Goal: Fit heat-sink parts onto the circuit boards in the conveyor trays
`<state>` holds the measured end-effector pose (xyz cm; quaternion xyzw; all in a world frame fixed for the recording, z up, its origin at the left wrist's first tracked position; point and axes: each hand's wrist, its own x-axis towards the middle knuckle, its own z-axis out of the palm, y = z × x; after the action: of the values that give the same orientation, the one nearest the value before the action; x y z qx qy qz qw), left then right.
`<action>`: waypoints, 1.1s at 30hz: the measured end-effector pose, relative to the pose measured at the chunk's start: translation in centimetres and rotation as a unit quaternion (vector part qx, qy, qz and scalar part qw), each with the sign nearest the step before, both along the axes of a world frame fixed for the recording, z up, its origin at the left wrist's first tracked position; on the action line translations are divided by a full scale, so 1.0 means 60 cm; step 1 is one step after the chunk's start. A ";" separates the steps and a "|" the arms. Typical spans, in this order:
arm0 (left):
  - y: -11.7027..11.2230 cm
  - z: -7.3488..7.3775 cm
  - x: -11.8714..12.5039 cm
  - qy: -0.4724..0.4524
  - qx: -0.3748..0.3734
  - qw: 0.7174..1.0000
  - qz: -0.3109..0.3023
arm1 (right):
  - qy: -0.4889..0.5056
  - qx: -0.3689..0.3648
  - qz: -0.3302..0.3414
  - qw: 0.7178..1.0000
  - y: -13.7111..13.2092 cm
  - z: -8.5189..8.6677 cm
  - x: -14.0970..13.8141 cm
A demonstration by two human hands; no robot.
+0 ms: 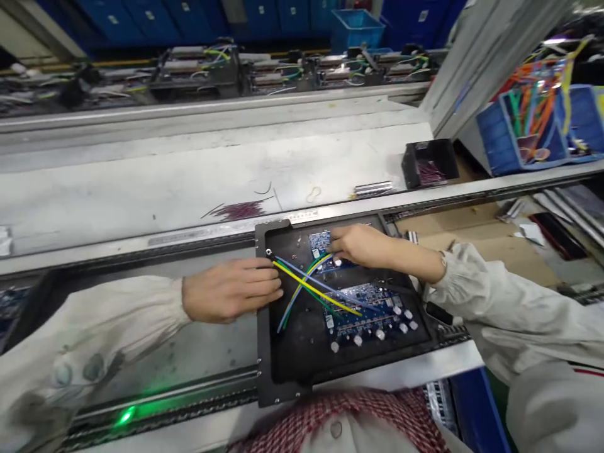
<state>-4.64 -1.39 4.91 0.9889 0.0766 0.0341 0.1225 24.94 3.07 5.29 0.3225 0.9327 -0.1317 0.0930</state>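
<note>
Head view — left hand (231, 290) palm-down, outstretched

You have one black tray (292, 358) in front of you. Inside the tray lie two blue circuit boards: one small board (319, 241) at its far side, one larger board (372, 318) at its near side. One yellow wire (314, 290) crosses the tray; the green and blue wires (287, 314) overlap too much to count. Beyond the tray's far right corner stands one black bin (429, 162).
</note>
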 end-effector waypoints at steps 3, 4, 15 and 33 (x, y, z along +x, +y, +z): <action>-0.005 0.025 0.001 0.051 -0.120 0.983 0.127 | -0.018 -0.005 0.037 0.999 0.006 -0.008 -0.031; -0.004 0.032 0.008 0.063 -0.160 0.974 0.148 | -0.023 -0.003 0.041 0.999 0.007 -0.009 -0.033; 0.044 -0.001 0.161 0.152 -0.127 0.901 0.385 | -0.050 0.030 0.054 0.997 0.018 -0.023 -0.041; 0.058 -0.039 0.172 0.130 -0.120 0.887 0.426 | -0.014 0.010 0.017 1.000 0.026 -0.048 -0.024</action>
<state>5.70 2.06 2.59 0.8348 0.5088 -0.0550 0.2029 23.48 4.65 2.44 0.3095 0.9380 -0.1163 0.1047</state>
